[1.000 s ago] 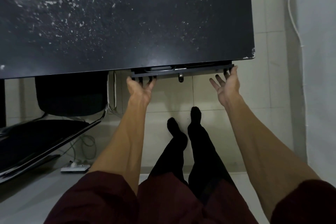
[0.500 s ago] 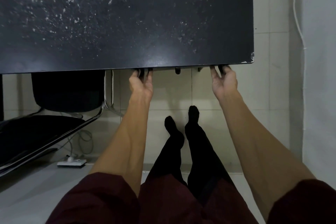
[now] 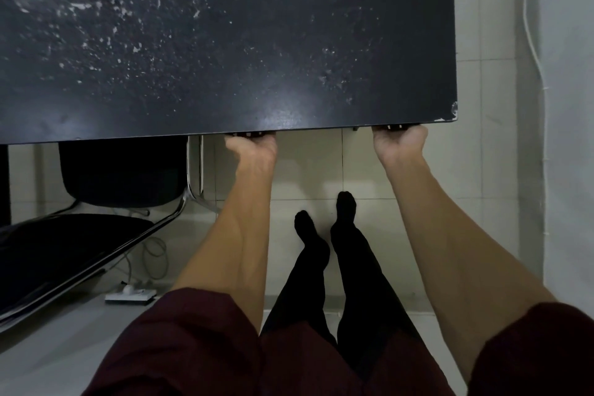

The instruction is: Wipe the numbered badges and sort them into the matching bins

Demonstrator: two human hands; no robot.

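Speckled black bench [image 3: 225, 42] — left hand [image 3: 252, 146] and right hand [image 3: 400, 141] at its front edge, fingers hidden beneath, grip impossible to tell. Badges out of sight; presumably light, stiff, best pinched by rims.

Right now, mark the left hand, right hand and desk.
left hand [image 3: 252, 147]: head view, heel of the hand.
right hand [image 3: 400, 142]: head view, heel of the hand.
desk [image 3: 257, 42]: head view, bare black top.
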